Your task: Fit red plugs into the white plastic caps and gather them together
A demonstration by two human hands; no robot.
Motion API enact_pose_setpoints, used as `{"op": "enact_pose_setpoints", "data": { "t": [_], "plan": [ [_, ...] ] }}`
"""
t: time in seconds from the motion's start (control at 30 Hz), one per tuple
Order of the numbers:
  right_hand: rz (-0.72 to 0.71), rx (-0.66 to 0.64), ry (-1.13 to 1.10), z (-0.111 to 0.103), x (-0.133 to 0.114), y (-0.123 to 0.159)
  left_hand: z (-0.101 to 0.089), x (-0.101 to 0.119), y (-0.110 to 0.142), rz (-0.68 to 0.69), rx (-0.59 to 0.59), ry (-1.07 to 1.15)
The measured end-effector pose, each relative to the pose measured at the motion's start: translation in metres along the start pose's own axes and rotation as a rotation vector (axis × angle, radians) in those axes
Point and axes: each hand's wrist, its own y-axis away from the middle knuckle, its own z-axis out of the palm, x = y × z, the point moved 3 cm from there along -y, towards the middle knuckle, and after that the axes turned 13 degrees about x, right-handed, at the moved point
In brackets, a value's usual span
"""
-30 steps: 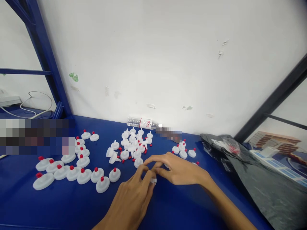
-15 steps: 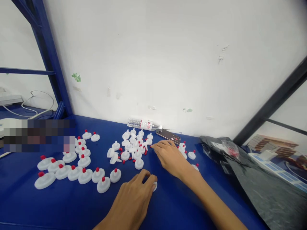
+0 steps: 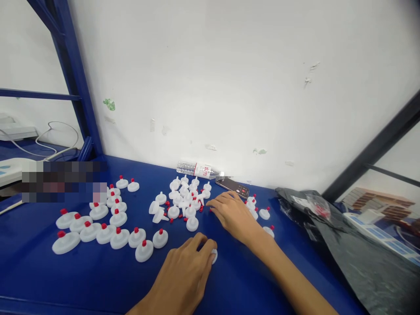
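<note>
hands now apart; the left hand point(image 3: 187, 264) alone keeps the white disc point(image 3: 214, 257), low in the centre of the frame
compared with a second ago, when the two meet over it, the right hand point(image 3: 233, 216) is well apart from the disc; that leaves the disc to the left hand only, clamped between thumb and fingers, its right edge showing past the fingertips; the right hand lies over the worktop point(image 3: 243, 280), up and to the right of the disc, just beside the heap of white spouted pieces point(image 3: 177, 199) at mid-frame; a red cap point(image 3: 211, 210) shows at its fingertips, though i cannot tell whether they are together on it; red-topped discs point(image 3: 120, 239) stand across the lower left of the frame
</note>
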Motion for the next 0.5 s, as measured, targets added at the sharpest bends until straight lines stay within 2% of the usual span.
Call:
{"op": "enact_pose_setpoints", "data": {
  "t": [0.5],
  "plan": [
    [-0.035, -0.043, 0.033, -0.0022, -0.0034, 0.0049, 0.0035, -0.0043, -0.0023, -0.092, -0.039, 0.018]
  ]
}}
